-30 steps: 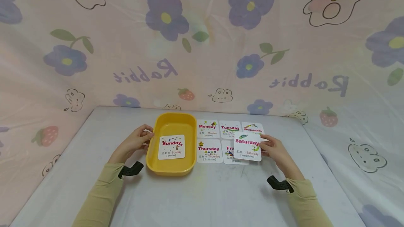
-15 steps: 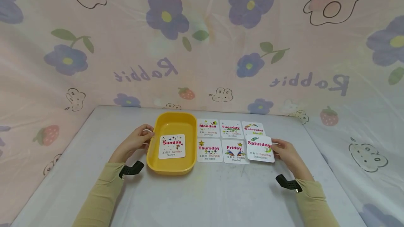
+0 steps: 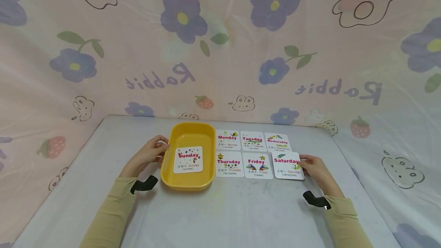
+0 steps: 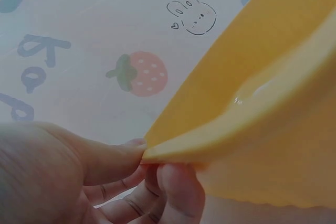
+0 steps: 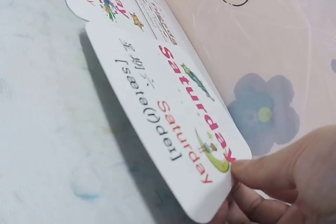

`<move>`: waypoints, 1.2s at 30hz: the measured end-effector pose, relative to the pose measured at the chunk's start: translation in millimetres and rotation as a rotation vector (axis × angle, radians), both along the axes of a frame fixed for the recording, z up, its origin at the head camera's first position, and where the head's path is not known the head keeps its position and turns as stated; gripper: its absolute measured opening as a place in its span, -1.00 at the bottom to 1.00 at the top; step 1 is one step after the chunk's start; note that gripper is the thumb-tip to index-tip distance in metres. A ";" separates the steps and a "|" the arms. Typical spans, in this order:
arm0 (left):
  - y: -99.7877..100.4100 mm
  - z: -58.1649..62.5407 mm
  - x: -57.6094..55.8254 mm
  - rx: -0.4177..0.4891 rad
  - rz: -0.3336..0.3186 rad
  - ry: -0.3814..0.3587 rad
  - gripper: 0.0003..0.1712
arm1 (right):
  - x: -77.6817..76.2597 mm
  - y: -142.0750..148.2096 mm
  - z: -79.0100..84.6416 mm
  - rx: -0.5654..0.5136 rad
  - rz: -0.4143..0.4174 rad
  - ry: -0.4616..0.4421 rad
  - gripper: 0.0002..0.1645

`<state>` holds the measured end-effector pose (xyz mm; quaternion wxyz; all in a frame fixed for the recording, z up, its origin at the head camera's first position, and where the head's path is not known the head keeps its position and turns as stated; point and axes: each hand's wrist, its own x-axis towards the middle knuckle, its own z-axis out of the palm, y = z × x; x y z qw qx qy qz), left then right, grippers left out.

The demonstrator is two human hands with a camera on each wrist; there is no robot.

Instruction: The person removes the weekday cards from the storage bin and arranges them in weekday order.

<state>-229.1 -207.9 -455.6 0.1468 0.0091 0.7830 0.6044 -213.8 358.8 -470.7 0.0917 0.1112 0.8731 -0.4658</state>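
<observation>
My right hand (image 3: 317, 171) pinches the right edge of the Saturday card (image 3: 287, 166) between thumb and fingers. In the right wrist view that Saturday card (image 5: 163, 114) is slightly raised, with a shadow under its near edge. It lies right of the Friday card (image 3: 257, 166) and below the Wednesday card (image 3: 277, 141), whose lower edge it meets or slightly covers. My left hand (image 3: 146, 156) pinches the left rim of the yellow tray (image 3: 187, 129); in the left wrist view thumb and fingers grip the tray's rim (image 4: 210, 145). A Sunday card (image 3: 188, 160) lies inside the tray.
Monday (image 3: 227, 140) and Tuesday (image 3: 253, 141) cards lie in the back row, left of Wednesday. The Thursday card (image 3: 229, 164) is in the front row beside the tray. A patterned curtain (image 3: 220, 49) rises behind the white table (image 3: 234, 217).
My right hand has moved the Saturday card rightward and down, from over the Friday card to its right side, uncovering Friday. My left hand and the tray stay in place.
</observation>
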 end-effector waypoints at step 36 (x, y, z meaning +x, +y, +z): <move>0.9 -0.3 0.2 -0.009 0.012 0.000 -0.66 | -9.0 -4.4 15.7 0.145 0.039 -0.027 -0.57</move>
